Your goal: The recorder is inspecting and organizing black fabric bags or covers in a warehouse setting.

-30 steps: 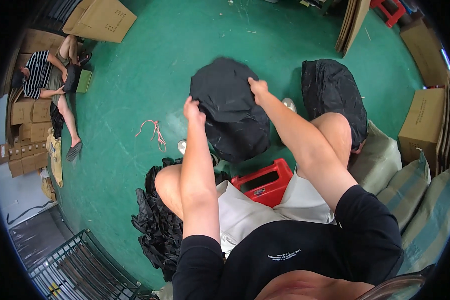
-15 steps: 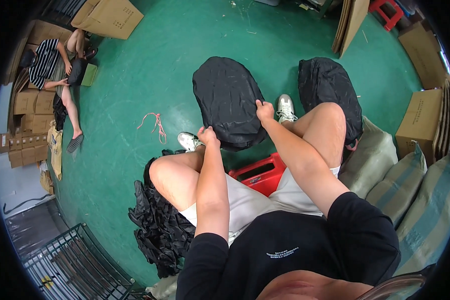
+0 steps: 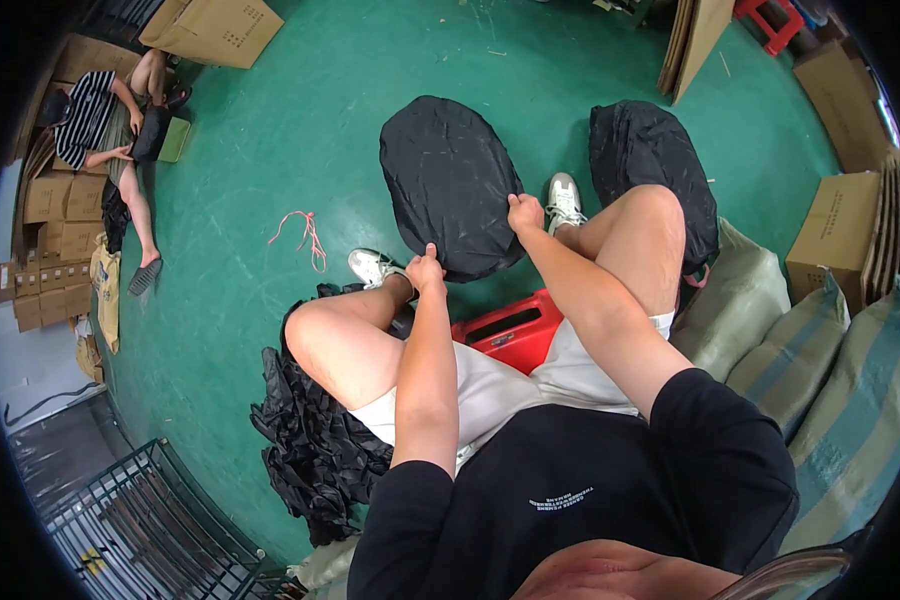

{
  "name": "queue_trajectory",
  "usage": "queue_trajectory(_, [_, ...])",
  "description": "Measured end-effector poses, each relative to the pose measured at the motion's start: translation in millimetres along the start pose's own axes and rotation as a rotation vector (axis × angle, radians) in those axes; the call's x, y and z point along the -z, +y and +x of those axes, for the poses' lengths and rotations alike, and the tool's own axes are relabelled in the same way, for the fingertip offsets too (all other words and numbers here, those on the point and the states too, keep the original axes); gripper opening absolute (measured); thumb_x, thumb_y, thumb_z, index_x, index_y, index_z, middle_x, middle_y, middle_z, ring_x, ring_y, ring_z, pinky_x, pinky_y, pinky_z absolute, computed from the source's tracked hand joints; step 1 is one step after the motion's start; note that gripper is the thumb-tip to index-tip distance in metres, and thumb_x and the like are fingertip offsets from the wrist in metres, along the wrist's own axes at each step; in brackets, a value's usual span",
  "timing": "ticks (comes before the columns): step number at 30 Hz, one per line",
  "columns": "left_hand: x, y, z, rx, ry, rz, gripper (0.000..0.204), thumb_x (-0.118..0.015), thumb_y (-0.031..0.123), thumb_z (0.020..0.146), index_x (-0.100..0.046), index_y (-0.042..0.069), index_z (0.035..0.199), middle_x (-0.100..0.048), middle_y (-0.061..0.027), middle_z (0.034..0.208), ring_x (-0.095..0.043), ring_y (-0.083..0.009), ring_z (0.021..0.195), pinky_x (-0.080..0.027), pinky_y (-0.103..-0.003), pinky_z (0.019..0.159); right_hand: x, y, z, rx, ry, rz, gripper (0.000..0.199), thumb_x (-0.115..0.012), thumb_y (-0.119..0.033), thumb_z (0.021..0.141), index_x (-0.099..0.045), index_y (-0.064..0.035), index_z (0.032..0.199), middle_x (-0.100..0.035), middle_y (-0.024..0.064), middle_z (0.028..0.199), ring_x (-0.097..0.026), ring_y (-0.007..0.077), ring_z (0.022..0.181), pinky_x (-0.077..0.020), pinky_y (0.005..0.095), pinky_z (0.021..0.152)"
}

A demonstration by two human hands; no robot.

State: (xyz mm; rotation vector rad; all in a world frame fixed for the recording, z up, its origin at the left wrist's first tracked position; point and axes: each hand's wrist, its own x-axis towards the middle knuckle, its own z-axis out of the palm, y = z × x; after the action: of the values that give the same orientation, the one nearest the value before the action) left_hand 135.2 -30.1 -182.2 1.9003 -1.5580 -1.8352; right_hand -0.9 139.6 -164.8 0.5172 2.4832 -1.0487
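In front of my knees I hold a large oval black fabric cover [image 3: 448,180], wrinkled on its broad upper face. My left hand [image 3: 426,268] is closed on its near edge, thumb on top. On its right edge, a little farther from me, my right hand [image 3: 526,213] grips the fabric in the same way. The fingers under the cloth are hidden. A second, bulkier black fabric bundle [image 3: 650,165] lies on the floor by my right foot. Beside my left leg is a heap of crumpled black cloth [image 3: 315,455].
I sit over a red plastic stool [image 3: 520,345]. A pink cord [image 3: 312,240] lies on the green floor at left. Woven sacks [image 3: 785,340] and a cardboard box [image 3: 830,225] stand at right. Another person [image 3: 95,120] sits far left among boxes, handling a black item.
The cover has tilted in my hands: its thick near side has gone from sight and the oval face looks flatter. Both hands keep their grip. The whole view has shifted slightly.
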Motion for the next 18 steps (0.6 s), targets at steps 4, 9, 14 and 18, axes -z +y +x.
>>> queue_trajectory(4, [7.3,-7.1,-0.8,-0.125,0.120,0.111,0.040,-0.073,0.026,0.085,-0.051,-0.002,0.066,-0.057,-0.0127,0.060,-0.053,-0.0198,0.049,-0.041,-0.037,0.044,1.8,-2.7,-0.1,0.031,-0.040,-0.056,0.032,-0.056,-0.035,0.093,-0.067,-0.0065,0.101,-0.064,0.0187,0.112,-0.058,0.0399,0.108,-0.0478,0.0471,0.090])
queue_trajectory(9, [8.7,-5.1,-8.8,-0.125,0.057,-0.050,0.041,-0.069,0.020,0.088,-0.048,0.000,0.060,-0.052,-0.0079,0.057,-0.046,-0.0175,0.046,-0.041,-0.035,0.042,-0.4,1.0,3.2,0.029,-0.083,-0.109,0.031,-0.055,-0.033,0.093,-0.067,-0.0066,0.106,-0.063,0.0190,0.118,-0.058,0.0390,0.112,-0.0474,0.0459,0.094])
queue_trajectory(14, [3.9,-4.9,-21.3,-0.110,0.035,0.028,0.040,-0.069,0.019,0.089,-0.049,0.000,0.060,-0.050,-0.0048,0.057,-0.046,-0.0153,0.045,-0.046,-0.032,0.046,-1.2,12.9,14.6,-0.054,-0.072,-0.106,0.032,-0.055,-0.032,0.093,-0.068,-0.0051,0.102,-0.066,0.0199,0.110,-0.062,0.0354,0.104,-0.0484,0.0448,0.087])
queue_trajectory(18, [7.3,-11.3,-13.5,-0.152,0.019,0.036,0.035,-0.071,0.016,0.086,-0.053,-0.001,0.063,-0.055,-0.0065,0.060,-0.053,-0.0158,0.048,-0.047,-0.031,0.048,2.6,5.5,10.0,-0.110,-0.111,-0.105,0.033,-0.054,-0.032,0.093,-0.069,-0.0058,0.107,-0.065,0.0232,0.113,-0.064,0.0342,0.105,-0.0499,0.0424,0.089])
